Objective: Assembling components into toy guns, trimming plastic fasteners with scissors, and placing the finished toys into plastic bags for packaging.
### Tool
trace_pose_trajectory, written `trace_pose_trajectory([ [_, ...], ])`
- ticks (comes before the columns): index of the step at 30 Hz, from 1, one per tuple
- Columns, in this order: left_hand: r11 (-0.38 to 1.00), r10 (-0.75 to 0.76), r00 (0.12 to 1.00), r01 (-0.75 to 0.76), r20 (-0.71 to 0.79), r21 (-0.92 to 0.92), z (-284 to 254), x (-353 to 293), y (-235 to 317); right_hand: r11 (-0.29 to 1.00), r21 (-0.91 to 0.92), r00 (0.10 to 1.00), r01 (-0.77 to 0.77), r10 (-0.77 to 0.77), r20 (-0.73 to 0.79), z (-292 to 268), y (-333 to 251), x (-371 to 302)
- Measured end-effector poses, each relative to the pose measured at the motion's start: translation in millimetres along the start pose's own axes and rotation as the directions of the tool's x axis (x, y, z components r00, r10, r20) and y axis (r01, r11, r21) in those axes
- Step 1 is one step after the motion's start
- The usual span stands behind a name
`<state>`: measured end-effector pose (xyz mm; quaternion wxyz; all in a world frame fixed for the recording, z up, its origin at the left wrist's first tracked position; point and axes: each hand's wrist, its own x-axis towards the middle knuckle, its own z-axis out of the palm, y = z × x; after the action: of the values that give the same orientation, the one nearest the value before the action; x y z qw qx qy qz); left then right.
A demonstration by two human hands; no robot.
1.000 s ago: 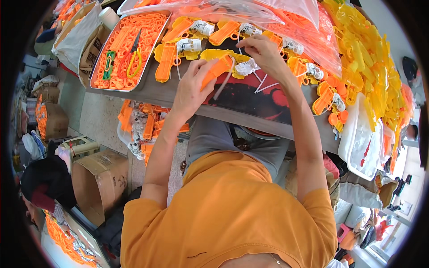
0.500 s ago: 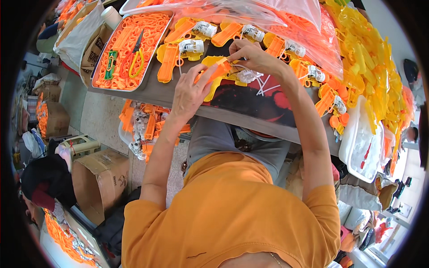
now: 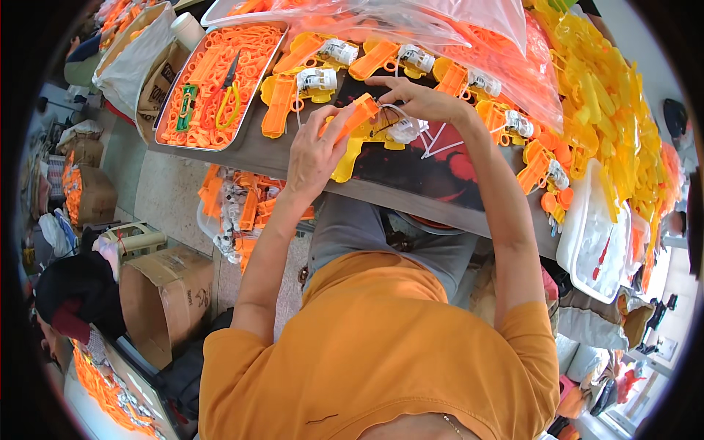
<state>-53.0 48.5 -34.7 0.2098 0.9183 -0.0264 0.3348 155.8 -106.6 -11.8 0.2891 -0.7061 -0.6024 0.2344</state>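
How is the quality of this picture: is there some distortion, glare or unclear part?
Head view: the long grey table edge bows, and the corners go black; head view: the clear plastic bag shows whitish sheen, and the bright area at right looks washed out; head view: the left hand and its orange plastic part look fairly clear.
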Motion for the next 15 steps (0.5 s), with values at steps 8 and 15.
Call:
trace_pose_trajectory([
  [8,0.977,-0.160,0.987,0.159,0.005,-0.146,-11,-4,19,0.974,0.203,0.994,-0.104,0.106,0.002,6,2,-4],
  [15,0.931,-0.325,0.945,0.328,0.046,-0.162,-8,-19,25,0.968,0.184,0.808,-0.170,0.244,-0.537,40,3,-8],
])
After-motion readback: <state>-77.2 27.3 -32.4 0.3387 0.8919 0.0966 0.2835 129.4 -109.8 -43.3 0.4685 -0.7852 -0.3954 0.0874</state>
